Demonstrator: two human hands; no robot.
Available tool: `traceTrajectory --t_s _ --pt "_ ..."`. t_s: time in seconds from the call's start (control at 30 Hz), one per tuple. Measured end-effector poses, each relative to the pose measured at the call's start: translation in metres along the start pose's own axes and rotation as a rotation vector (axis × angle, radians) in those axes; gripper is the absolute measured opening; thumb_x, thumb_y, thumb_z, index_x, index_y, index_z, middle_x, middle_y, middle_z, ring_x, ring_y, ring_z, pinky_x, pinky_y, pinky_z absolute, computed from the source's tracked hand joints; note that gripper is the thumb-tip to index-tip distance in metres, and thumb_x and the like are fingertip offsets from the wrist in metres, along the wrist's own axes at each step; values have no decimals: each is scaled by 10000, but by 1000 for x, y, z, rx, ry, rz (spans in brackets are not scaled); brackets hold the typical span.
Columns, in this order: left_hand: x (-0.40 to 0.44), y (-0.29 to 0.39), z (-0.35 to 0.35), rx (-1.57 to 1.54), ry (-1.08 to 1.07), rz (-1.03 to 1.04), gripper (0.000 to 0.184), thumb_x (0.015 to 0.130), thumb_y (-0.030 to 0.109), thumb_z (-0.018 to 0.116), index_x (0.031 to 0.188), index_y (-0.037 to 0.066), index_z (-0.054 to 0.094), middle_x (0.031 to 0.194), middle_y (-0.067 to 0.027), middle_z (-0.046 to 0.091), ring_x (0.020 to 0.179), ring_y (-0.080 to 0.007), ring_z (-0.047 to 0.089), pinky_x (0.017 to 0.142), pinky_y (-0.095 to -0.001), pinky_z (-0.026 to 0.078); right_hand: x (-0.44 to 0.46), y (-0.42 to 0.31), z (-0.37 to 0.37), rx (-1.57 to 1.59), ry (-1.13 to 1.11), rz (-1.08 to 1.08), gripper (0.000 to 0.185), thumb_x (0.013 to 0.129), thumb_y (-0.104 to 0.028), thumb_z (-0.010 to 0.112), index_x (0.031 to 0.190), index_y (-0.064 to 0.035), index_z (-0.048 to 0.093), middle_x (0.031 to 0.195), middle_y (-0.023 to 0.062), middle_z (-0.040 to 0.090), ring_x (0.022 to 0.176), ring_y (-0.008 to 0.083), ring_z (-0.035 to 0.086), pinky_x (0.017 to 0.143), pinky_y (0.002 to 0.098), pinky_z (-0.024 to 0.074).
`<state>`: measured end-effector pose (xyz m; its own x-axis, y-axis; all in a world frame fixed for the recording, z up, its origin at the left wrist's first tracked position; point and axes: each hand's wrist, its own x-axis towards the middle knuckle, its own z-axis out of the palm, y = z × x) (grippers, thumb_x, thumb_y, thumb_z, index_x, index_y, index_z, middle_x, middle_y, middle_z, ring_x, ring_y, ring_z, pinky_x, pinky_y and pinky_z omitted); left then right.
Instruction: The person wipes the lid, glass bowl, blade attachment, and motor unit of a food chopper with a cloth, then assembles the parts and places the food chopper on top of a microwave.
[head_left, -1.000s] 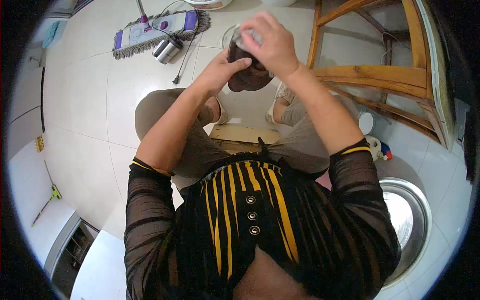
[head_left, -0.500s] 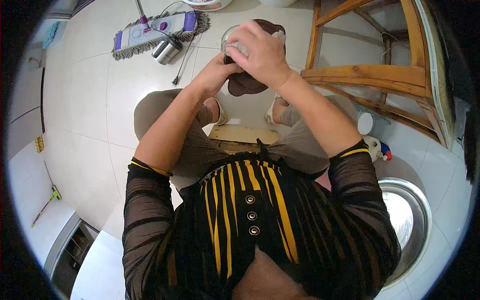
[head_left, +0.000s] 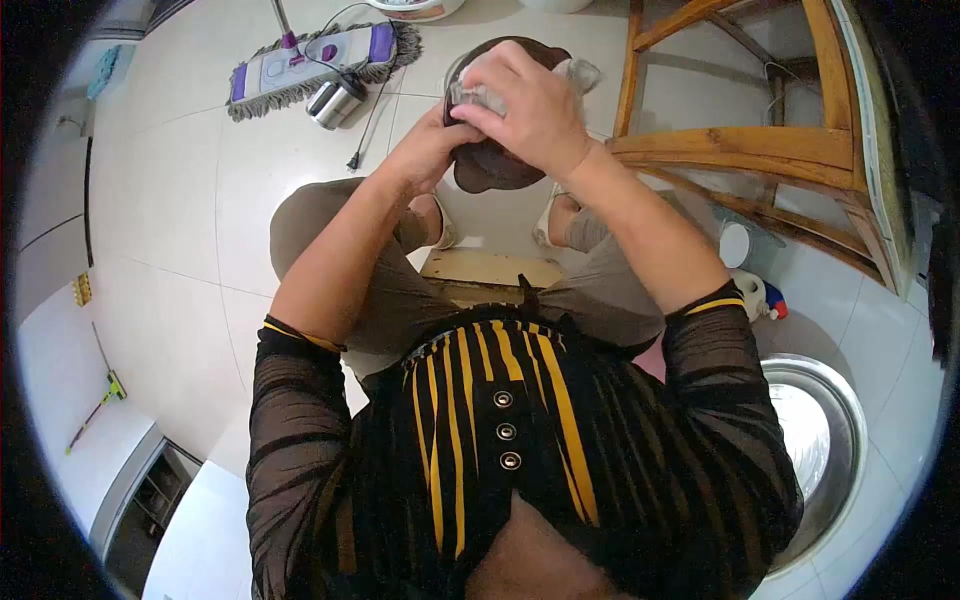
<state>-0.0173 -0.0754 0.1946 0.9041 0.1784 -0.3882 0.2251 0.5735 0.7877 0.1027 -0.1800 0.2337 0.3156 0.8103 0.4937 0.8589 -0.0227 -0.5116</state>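
Observation:
Out in front of my knees is a dark brown object [head_left: 492, 170] with a rounded, lobed outline; my hands cover much of it, so I cannot tell its kind. My left hand [head_left: 425, 152] grips its left edge, thumb on top. A pale grey cloth [head_left: 580, 76] is bunched under the bent fingers of my right hand [head_left: 535, 112], pressed against the object's upper part. One end of the cloth sticks out to the right of that hand. A thin curved rim shows at the object's upper left.
A flat mop [head_left: 310, 65] and a metal cup-shaped item [head_left: 336, 102] with a black cord lie on the tiled floor at upper left. To the right stands a wooden chair [head_left: 740, 145]. Below it are a white bottle [head_left: 748, 290] and a metal basin [head_left: 850, 430].
My right hand has shifted slightly with the cloth, and more of the cloth now shows on its right. The brown object has tilted or turned a little in my left hand.

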Motion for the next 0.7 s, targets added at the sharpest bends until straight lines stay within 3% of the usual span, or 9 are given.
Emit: traceTrajectory --t_s 0.17,0.23,0.3,0.37,0.43,0.7 --pt "-3 9 11 -33 14 -12 362 780 92 596 1117 18 485 1034 -86 578 953 -185 551 866 -337 422 10 48 -4 -10 38 61 211 723 -325 614 833 -148 580 814 75 522 736 264 563 612 360 461" --pt "-2 6 10 -37 28 -5 377 781 97 598 1129 18 480 1060 -91 572 964 -187 548 877 -335 415 12 64 -6 -106 51 249 196 722 -277 636 832 -124 580 833 57 540 773 269 555 652 339 449" --pt "-1 4 11 -43 12 10 453 760 112 620 1167 20 444 1092 -86 541 1024 -173 500 926 -315 362 7 57 -3 -108 73 211 197 721 -338 608 808 -163 588 839 56 539 731 268 565 618 391 457" --pt "1 -2 3 -42 25 10 442 757 112 622 1154 21 452 1076 -80 546 1012 -170 505 919 -315 366 2 22 -5 5 15 112 186 701 -238 655 823 -122 576 833 59 538 776 275 555 657 352 452" --pt "1 -3 -1 -32 40 0 430 755 112 624 1142 22 460 1060 -73 552 1000 -168 509 912 -314 369 -3 10 -3 57 -45 90 179 700 -232 651 821 -126 573 837 56 539 772 273 557 653 352 457" --pt "-3 6 13 -67 65 51 392 759 70 594 1124 5 467 1020 -76 566 949 -159 534 872 -311 403 5 63 3 -73 64 184 165 715 -282 617 807 -146 597 846 78 541 746 295 568 639 382 467"
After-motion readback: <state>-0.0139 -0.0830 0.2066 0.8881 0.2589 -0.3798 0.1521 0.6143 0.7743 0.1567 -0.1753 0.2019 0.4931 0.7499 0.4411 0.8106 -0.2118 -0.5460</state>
